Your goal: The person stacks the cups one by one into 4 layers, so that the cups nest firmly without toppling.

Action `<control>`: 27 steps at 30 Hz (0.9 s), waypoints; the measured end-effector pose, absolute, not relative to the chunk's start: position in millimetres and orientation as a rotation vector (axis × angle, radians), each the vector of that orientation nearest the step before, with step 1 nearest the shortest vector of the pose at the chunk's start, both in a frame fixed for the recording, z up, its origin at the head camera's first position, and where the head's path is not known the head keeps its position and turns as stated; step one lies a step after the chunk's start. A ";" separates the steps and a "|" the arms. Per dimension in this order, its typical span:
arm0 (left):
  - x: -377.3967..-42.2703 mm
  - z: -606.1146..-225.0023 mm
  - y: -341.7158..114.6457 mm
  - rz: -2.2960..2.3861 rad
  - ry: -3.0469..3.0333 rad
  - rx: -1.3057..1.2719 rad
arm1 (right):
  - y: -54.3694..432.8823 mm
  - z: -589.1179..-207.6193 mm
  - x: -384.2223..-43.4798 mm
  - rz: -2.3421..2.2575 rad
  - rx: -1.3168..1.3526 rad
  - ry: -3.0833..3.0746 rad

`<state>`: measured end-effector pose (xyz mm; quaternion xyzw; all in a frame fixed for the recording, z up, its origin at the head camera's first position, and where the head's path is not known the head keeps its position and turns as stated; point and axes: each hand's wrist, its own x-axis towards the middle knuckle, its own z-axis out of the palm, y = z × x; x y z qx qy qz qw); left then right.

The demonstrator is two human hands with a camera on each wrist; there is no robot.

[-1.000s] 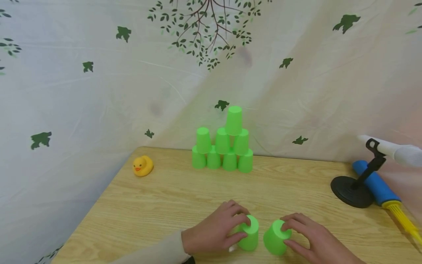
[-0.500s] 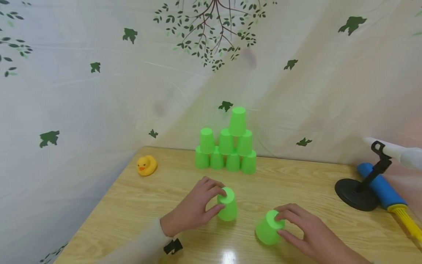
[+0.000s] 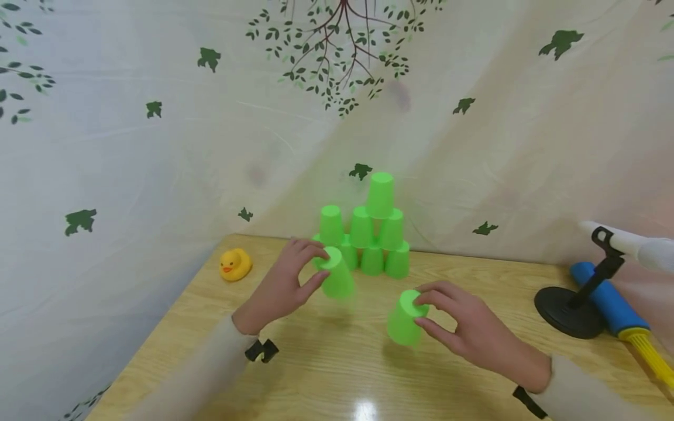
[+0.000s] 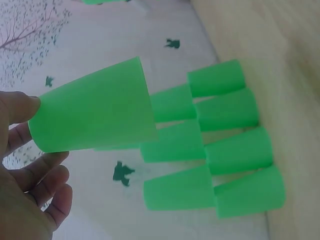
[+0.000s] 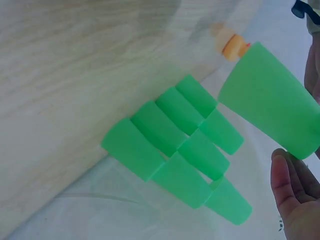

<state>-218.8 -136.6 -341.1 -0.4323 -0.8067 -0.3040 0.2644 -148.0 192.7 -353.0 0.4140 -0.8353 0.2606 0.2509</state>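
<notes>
My left hand (image 3: 284, 278) grips an upside-down green cup (image 3: 339, 279) by its base end, thumb and fingers pinching it. The cup hangs tilted above the table, in front of the stack's left end. To the right, my right hand (image 3: 466, 321) pinches another green cup (image 3: 403, 325), also upside down and slightly tilted, off the table. Behind them stands a stack of upside-down green cups (image 3: 372, 261): several in the bottom row, three above, and one top cup (image 3: 381, 196) bridging the middle and right ones. In the left wrist view, the held cup (image 4: 95, 107) has its mouth toward the stack.
A yellow rubber duck (image 3: 235, 265) sits at the back left of the wooden table (image 3: 316, 374). At the right are a black round-based stand (image 3: 568, 313) with a white tube and a blue and yellow pump (image 3: 613, 301). A leaf-printed curtain (image 3: 184, 164) hangs behind.
Both hands have moved forward and left with their cups, rising off the table. The left cup is now close to the stack; the right one follows farther back. The stack has not changed.
</notes>
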 end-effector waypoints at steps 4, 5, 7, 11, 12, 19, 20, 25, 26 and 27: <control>-238.4 -327.0 -137.7 -0.839 -2.161 -1.147 | 183.7 -338.7 -166.7 0.659 1.166 -2.202; -244.1 -323.1 -136.6 -0.837 -2.152 -1.144 | 182.1 -333.9 -171.6 0.649 1.164 -2.191; -256.1 -315.3 -133.2 -0.827 -2.140 -1.133 | 179.0 -323.1 -181.6 0.641 1.150 -2.177; -278.0 -299.6 -125.2 -0.798 -2.129 -1.091 | 171.3 -297.1 -202.2 0.661 1.107 -2.129; -282.9 -296.3 -123.4 -0.791 -2.134 -1.077 | 169.2 -290.5 -207.4 0.668 1.093 -2.113; -312.9 -287.2 -107.4 -0.772 -2.215 -0.989 | 161.0 -251.5 -237.6 0.684 0.992 -2.072; -316.2 -286.8 -105.4 -0.772 -2.228 -0.975 | 159.9 -246.8 -241.6 0.686 0.977 -2.073; -331.3 -283.0 -97.2 -0.775 -2.273 -0.901 | 154.9 -227.2 -257.2 0.707 0.901 -2.087; -334.2 -282.1 -96.1 -0.781 -2.281 -0.885 | 153.9 -224.3 -259.9 0.709 0.887 -2.091; -336.9 -281.1 -95.0 -0.785 -2.288 -0.872 | 153.1 -221.7 -262.6 0.710 0.872 -2.095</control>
